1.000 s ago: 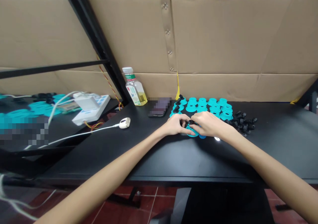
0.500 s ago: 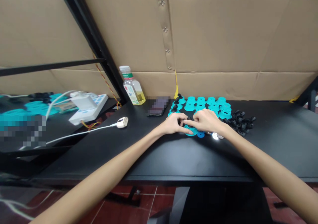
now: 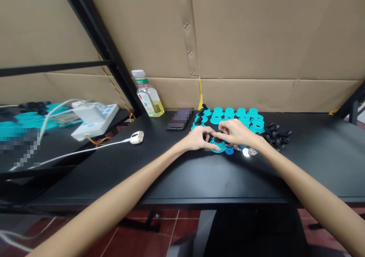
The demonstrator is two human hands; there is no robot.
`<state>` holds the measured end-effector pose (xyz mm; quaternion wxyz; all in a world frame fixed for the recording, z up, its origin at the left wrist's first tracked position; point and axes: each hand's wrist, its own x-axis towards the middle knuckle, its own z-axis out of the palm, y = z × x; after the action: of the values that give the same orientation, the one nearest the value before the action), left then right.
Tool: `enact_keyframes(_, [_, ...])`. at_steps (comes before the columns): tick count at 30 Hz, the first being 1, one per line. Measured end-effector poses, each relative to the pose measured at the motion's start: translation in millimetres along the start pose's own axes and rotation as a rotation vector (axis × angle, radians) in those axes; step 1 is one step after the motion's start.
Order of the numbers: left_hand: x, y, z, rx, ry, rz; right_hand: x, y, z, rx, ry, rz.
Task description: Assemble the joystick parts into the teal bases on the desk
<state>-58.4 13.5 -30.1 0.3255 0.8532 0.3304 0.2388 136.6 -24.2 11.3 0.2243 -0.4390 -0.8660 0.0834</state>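
Observation:
My left hand [image 3: 198,138] and my right hand [image 3: 235,132] meet over a teal plastic disc [image 3: 218,146] lying on the black table [image 3: 182,173]. The left fingers pinch the disc's edge. Fingertips of the right hand press a small black cap [image 3: 218,139] onto the disc's middle. Beyond the hands lie rows of several more teal discs [image 3: 242,117]; the ones at the left [image 3: 200,119] carry black caps. A heap of loose black caps [image 3: 276,135] sits to the right. Small round metal pieces [image 3: 248,151] and a blue disc [image 3: 229,151] lie just under my right wrist.
A phone [image 3: 178,119] and a bottle of yellow liquid [image 3: 147,95] stand left of the discs. A white cable with a plug [image 3: 135,137] runs to a power strip [image 3: 94,122] on a lower shelf. A slanted black frame bar [image 3: 99,40] and a cardboard wall [image 3: 256,40] are behind.
The camera has tilted, so the scene sits a little lower and to the left. My hands stayed on the disc; the right hand lifted slightly, uncovering the metal pieces.

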Motion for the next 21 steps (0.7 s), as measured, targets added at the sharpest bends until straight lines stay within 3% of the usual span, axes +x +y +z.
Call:
enact_keyframes(7, [1, 3, 2.1, -0.034, 0.033, -0.053, 1, -7, 12, -0.327, 0.026, 0.042])
enact_keyframes(10, [1, 6, 1.4, -0.021, 0.029, -0.065, 1, -6, 10, -0.347, 0.002, 0.036])
enact_keyframes(13, [0, 6, 1.1, -0.008, 0.023, -0.070, -3, -1, -2, -0.216, -0.043, 0.062])
enact_keyframes(17, [0, 6, 1.4, -0.025, 0.032, -0.104, -7, 1, -21, 0.140, -0.076, 0.017])
enact_keyframes(21, [0, 6, 1.2, -0.011, 0.007, -0.082, -6, -2, -25, 0.361, -0.209, 0.001])
